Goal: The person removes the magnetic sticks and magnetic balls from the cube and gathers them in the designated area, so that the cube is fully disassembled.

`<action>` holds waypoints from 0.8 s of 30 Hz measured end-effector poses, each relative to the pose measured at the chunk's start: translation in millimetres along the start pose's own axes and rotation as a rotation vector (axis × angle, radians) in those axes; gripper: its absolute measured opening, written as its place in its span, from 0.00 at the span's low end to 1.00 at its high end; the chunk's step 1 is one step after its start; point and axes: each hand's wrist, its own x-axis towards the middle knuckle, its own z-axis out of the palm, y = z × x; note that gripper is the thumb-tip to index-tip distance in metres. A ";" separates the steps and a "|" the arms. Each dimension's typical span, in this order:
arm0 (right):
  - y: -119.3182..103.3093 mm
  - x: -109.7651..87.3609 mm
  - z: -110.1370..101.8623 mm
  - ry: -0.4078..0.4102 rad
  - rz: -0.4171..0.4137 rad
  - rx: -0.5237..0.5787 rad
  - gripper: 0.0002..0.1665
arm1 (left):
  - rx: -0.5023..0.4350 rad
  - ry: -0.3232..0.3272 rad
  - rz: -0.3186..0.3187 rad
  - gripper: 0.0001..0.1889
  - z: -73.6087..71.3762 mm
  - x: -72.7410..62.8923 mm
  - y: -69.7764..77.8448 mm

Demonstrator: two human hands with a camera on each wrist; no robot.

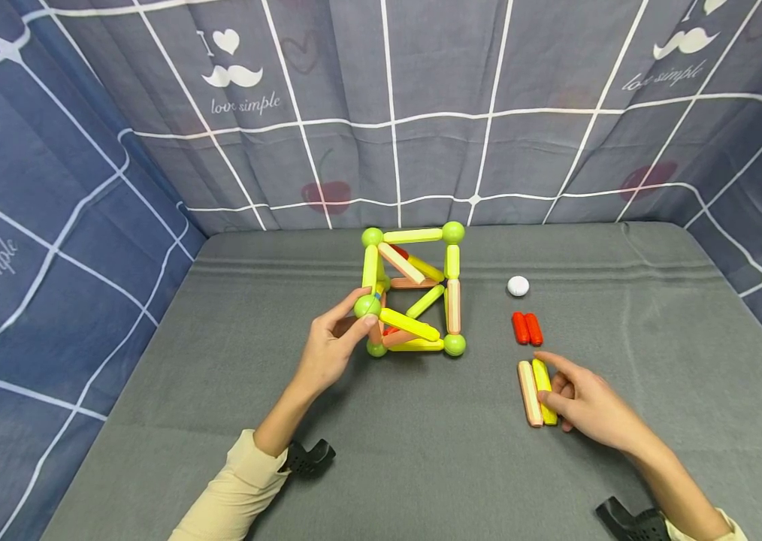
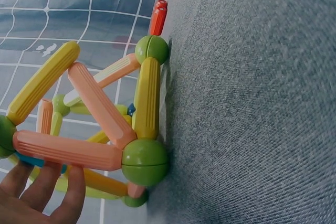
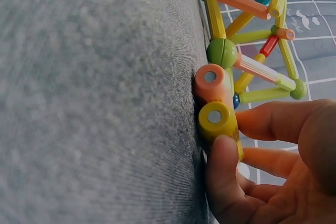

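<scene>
A cube-like frame of green balls joined by yellow, lime and peach ridged rods (image 1: 409, 324) stands on a grey cloth-covered worktop (image 1: 421, 451), left of the loose pieces, steadied at its near upper left corner by a person's left hand (image 1: 330, 342), thumb and forefinger pinching a glossy green ball (image 1: 367, 306). To the right, the right hand (image 1: 591, 402) reaches down, thumb and fingers closed about a loose yellow ridged rod (image 1: 541, 376), which lies alongside a pale peach ridged rod (image 1: 530, 394); the right wrist view shows a round grey disc set in the end of each. Just beyond them lie two short red rods (image 1: 521, 328), side by side, and farther back a small white ball (image 1: 518, 286). Cream sleeves (image 1: 239, 481) and black wrist mounts (image 1: 312, 457) show on both arms. Blue-grey curtains (image 1: 435, 68) with white grid lines, moustaches and the words "love simple" hang behind.
</scene>
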 end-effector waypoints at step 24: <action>-5.5 -1.6 -1.4 0.060 -0.012 -0.067 0.28 | -0.009 0.002 -0.006 0.23 0.3 -0.2 -0.4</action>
